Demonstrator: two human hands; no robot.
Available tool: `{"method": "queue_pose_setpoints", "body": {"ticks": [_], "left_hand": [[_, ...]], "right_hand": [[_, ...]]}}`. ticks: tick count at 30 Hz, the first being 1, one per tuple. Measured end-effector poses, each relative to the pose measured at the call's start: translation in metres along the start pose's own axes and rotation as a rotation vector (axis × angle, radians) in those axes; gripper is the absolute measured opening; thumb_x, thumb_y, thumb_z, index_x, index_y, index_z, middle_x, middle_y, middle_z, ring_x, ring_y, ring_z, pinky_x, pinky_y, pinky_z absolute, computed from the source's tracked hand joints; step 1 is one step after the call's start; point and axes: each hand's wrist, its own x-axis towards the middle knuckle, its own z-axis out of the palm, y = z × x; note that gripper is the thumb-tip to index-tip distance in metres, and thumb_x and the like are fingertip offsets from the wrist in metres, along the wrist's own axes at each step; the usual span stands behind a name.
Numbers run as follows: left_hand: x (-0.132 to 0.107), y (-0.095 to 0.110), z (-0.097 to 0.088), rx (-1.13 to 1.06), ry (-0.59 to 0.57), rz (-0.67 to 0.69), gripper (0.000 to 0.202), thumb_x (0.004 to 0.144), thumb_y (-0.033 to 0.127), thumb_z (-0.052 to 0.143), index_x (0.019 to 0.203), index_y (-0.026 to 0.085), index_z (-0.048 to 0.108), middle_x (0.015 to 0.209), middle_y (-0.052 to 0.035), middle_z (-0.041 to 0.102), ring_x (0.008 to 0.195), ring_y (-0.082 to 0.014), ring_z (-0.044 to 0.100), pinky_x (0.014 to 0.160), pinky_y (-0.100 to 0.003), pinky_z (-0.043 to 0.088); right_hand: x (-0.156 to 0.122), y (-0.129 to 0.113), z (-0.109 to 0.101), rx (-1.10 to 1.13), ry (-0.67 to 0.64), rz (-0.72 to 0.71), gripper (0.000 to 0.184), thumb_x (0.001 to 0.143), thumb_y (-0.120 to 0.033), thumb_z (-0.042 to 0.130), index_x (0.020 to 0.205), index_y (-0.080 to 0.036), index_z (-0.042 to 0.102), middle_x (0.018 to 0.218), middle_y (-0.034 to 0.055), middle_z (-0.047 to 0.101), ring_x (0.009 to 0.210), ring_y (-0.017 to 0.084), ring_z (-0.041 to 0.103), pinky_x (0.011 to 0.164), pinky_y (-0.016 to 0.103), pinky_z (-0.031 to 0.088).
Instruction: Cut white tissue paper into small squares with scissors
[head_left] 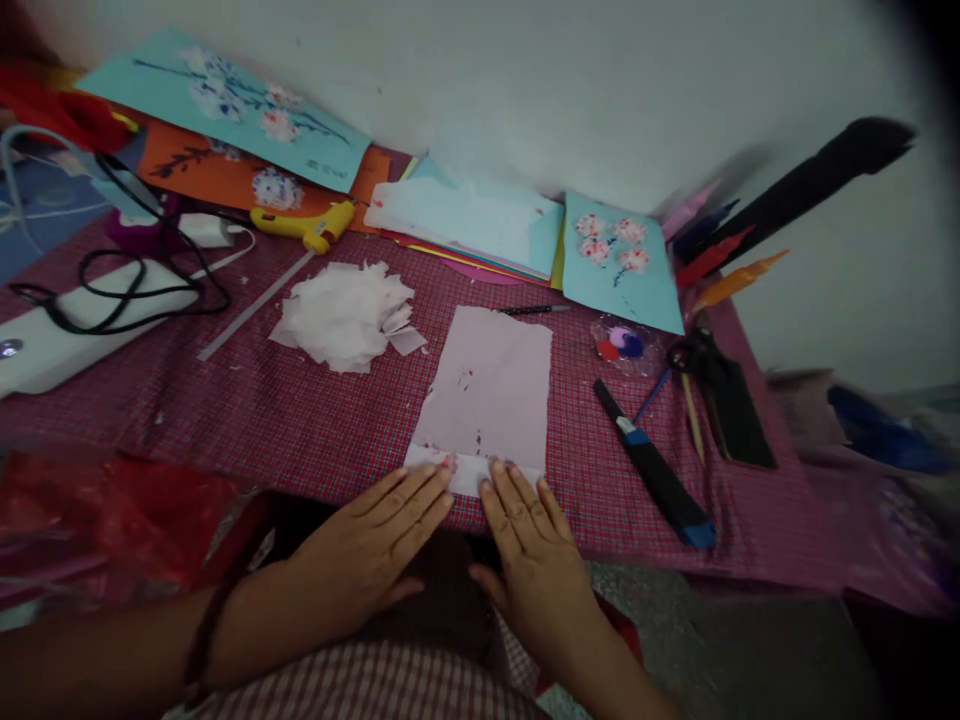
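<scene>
Checked tablecloth (255, 420): spread beneath your work.
Your hands: left hand (375, 540) and right hand (532, 545) open flat, gripping nothing.
Pale sheet (495, 385): under both, its white near strip (468, 475) partly hidden.
Outward: white paper pile (345, 315) beyond your left, cutter (660, 478) right of your right.
Blurred: red plastic (150, 515) left of your left.

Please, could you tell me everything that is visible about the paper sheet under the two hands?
The paper sheet looks thin and pale pinkish, with slightly uneven edges and small reddish marks. It lies flat on the checked tablecloth. A whiter strip, apparently folded over, crosses its near end; the left hand and right hand rest their fingers there. A dark pen-like tool lies at its far edge.
</scene>
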Motion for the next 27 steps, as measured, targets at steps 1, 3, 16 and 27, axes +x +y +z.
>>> {"method": "queue_pose_setpoints", "body": {"ticks": [1, 3, 16, 27], "left_hand": [[0.002, -0.001, -0.007, -0.017, 0.016, 0.005, 0.065, 0.088, 0.049, 0.057, 0.139, 0.011, 0.045, 0.149, -0.0161, 0.043, 0.138, -0.0297, 0.038, 0.112, -0.042, 0.03], [0.012, -0.007, -0.026, -0.076, 0.051, 0.018, 0.052, 0.09, 0.043, 0.054, 0.135, 0.016, 0.05, 0.143, -0.0134, 0.051, 0.132, -0.0285, 0.045, 0.108, -0.043, 0.036], [0.147, -0.017, -0.026, -0.247, -0.192, 0.134, 0.011, 0.081, 0.019, 0.056, 0.09, 0.015, 0.061, 0.094, -0.0081, 0.067, 0.085, -0.0217, 0.062, 0.075, -0.033, 0.047], [0.156, -0.028, -0.017, -0.533, -0.406, -0.022, 0.008, 0.072, 0.018, 0.051, 0.068, 0.017, 0.057, 0.07, 0.0, 0.06, 0.061, -0.0121, 0.049, 0.056, -0.026, 0.032]], "right_hand": [[-0.002, 0.003, -0.006, 0.038, 0.01, -0.005, 0.062, 0.087, -0.024, 0.058, 0.145, -0.016, 0.037, 0.152, 0.0139, 0.041, 0.141, 0.031, 0.036, 0.11, 0.055, 0.037], [-0.008, 0.018, -0.02, 0.119, 0.102, 0.039, 0.056, 0.09, -0.021, 0.053, 0.144, -0.02, 0.038, 0.148, 0.0114, 0.048, 0.138, 0.027, 0.041, 0.11, 0.052, 0.039], [-0.041, 0.134, -0.041, -0.144, 0.256, 0.535, 0.04, 0.09, -0.024, 0.05, 0.127, -0.012, 0.055, 0.115, 0.019, 0.065, 0.106, 0.034, 0.061, 0.091, 0.052, 0.051], [-0.083, 0.097, -0.057, 1.156, 0.267, 0.752, 0.041, 0.092, -0.043, 0.053, 0.128, -0.024, 0.051, 0.102, 0.0091, 0.069, 0.072, 0.018, 0.067, 0.058, 0.029, 0.056]]}}
